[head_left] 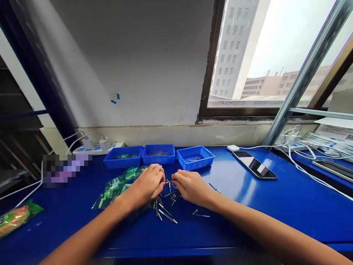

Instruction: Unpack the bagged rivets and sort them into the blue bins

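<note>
My left hand (150,182) and my right hand (190,186) are close together above the table, fingers pinched. A thin metal shank, apparently of a blind rivet (168,182), spans the small gap between the fingertips. Beneath and in front of the hands lies a loose pile of silvery blind rivets (165,213), partly covered by my left hand. A few stray rivets (202,215) lie to the right. Under my left wrist rests a clear plastic bag (113,189) with small green pieces in it. Some rivets lie in the right blue bin (195,165).
Two more blue bins, the left bin (122,164) and the middle bin (158,159), hold small parts. Behind them is a power strip (95,150). To the right lie a phone (255,165) and white cables (299,165). A wrapped bread (16,219) sits far left on the blue table (261,217).
</note>
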Demonstrator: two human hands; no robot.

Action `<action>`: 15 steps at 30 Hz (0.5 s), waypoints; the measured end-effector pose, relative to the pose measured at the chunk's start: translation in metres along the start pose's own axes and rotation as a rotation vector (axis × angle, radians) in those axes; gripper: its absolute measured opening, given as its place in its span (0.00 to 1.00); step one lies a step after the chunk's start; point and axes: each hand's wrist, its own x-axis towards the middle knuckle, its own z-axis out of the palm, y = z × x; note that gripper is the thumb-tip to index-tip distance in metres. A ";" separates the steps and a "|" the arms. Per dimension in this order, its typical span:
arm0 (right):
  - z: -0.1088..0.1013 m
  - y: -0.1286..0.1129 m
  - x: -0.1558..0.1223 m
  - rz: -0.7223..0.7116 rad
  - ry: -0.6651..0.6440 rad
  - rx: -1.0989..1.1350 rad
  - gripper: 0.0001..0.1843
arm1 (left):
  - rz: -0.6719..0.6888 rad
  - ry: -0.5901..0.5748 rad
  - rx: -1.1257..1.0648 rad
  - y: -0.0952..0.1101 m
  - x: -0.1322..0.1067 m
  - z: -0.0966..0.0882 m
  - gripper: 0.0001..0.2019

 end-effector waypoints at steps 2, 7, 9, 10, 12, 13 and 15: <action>-0.006 0.006 0.007 -0.007 0.064 -0.038 0.09 | -0.047 0.075 -0.047 0.006 0.003 -0.012 0.05; -0.054 0.038 0.077 0.249 0.523 -0.071 0.11 | -0.176 0.447 -0.462 0.093 0.005 0.001 0.07; -0.082 0.056 0.115 0.373 0.766 -0.025 0.11 | -0.148 0.244 -0.845 0.138 0.012 0.025 0.13; -0.095 0.064 0.132 0.417 0.870 -0.004 0.12 | -0.186 0.101 -1.048 0.156 0.017 0.037 0.19; -0.116 0.078 0.157 0.465 0.986 0.007 0.16 | -0.408 0.033 -1.493 0.181 0.029 0.054 0.24; -0.125 0.082 0.163 0.470 1.002 0.006 0.18 | -0.486 0.084 -1.655 0.189 0.034 0.059 0.27; -0.137 0.087 0.167 0.504 1.025 0.024 0.20 | -0.566 0.220 -1.804 0.196 0.039 0.063 0.34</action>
